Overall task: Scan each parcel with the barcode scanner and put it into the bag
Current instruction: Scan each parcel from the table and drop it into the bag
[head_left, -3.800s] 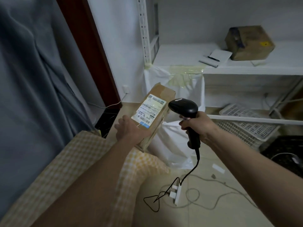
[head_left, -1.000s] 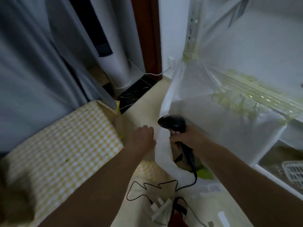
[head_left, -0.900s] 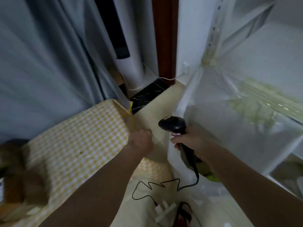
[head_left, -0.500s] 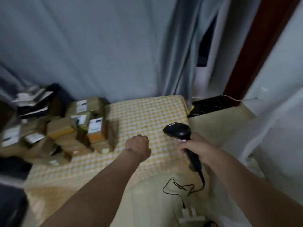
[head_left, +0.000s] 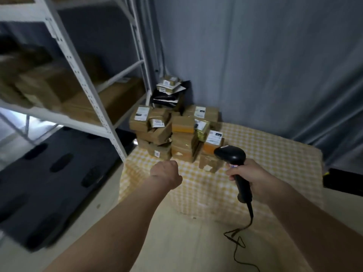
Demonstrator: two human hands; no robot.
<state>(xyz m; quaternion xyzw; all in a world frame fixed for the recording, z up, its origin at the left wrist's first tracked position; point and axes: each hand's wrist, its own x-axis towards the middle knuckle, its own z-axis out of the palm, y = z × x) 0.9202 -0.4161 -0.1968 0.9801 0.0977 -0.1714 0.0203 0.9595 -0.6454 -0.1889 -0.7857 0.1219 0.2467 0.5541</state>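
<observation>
Dim storeroom, grey curtain (head_left: 275, 65) behind. Low tabletop (head_left: 265, 154) under yellow checked cloth, brown parcels (head_left: 176, 132) stacked at its far left corner. White metal shelving (head_left: 88, 91) with cartons at left. Left hand (head_left: 167, 174) over the cloth's near edge, fingers clenched, empty. Right hand (head_left: 251, 177), fingers grasping black barcode scanner (head_left: 233, 160), cable trailing to pale floor (head_left: 186, 242).

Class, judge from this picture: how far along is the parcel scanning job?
Done: nothing here shows it; the bag is out of view. In hand: the right hand grips the barcode scanner; the left hand holds nothing. Left: a pile of parcels waits on the checked cloth.
</observation>
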